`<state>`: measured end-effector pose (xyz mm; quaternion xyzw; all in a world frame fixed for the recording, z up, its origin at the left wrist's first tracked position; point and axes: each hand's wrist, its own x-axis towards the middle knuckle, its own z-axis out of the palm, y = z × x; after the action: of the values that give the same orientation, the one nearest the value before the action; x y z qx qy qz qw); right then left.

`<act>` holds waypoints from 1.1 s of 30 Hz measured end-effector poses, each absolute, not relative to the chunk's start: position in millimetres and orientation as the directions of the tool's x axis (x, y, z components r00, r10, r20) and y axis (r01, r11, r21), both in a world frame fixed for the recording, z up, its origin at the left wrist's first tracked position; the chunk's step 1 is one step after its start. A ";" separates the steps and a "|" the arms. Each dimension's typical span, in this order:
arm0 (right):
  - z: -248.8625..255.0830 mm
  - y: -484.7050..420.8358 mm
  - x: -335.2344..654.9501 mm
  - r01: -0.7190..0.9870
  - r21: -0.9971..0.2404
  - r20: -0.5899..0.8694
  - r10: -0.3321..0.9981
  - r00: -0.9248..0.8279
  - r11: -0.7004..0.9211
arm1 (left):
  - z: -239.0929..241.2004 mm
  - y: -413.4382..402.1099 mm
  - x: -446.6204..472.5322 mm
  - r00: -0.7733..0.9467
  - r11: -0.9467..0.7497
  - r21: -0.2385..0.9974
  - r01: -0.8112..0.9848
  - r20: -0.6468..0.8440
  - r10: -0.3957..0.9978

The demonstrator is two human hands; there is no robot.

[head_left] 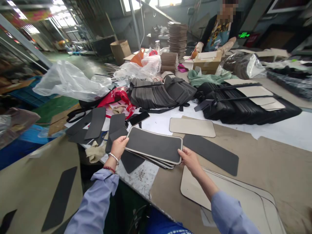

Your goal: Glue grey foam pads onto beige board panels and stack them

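Between my two hands is a dark grey rectangular panel with rounded corners and a pale border. My left hand pinches its left end, and my right hand grips the lower right corner. Several similar panels lie stacked just below it; whether the held one touches them I cannot tell. To the right, partly behind the held panel, lies a plain dark grey sheet. Beyond that is a beige panel with a thin dark edge. Larger beige panels rest under my right forearm.
Strapped bundles of dark panels and black pieces line the table's far side. A phone, loose dark pieces and a crumpled beige cloth lie left. Across the table stands a co-worker behind a cardboard box.
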<state>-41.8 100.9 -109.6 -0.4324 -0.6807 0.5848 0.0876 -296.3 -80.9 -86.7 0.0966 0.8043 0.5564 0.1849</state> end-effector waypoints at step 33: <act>-147.8 238.3 111.4 0.826 -0.237 -0.157 0.819 -0.552 0.511 | -173.0 -27.4 -13.1 -0.680 0.532 0.752 0.390 -0.154 0.717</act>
<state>111.4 238.3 -147.8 -0.4734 -0.8691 0.1430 -0.0123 -13.1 -27.4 -173.0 0.3278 0.8445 0.3561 0.2292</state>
